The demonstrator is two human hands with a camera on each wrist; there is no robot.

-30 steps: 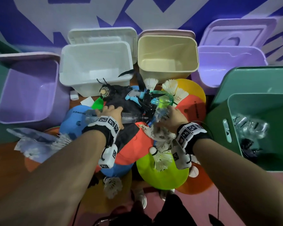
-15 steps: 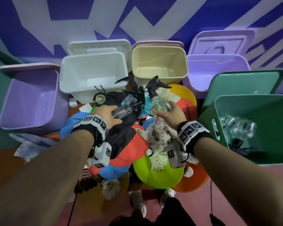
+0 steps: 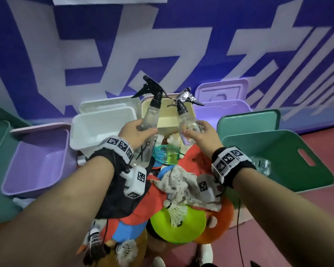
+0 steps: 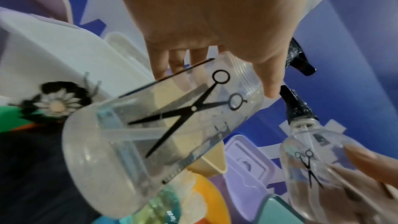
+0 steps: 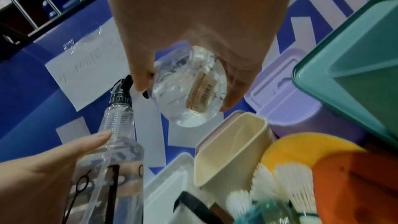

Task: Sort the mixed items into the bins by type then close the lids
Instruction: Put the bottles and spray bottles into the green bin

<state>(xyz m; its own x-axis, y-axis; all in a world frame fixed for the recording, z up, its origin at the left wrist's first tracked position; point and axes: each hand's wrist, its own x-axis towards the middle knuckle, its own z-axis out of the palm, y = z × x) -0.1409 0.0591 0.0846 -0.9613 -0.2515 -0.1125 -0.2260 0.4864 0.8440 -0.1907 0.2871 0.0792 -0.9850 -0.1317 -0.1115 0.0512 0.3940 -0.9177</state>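
While held upright, tall spray bottle (image 3: 149,116) nozzle left, seemingly

No words or numbers can be read. The tall spray bottle (image 4: 163,125) and the small spray bottle (image 4: 310,168) each carry a printed black scissors sign; the small one's barcode sticker (image 5: 201,91) is too blurred to read.
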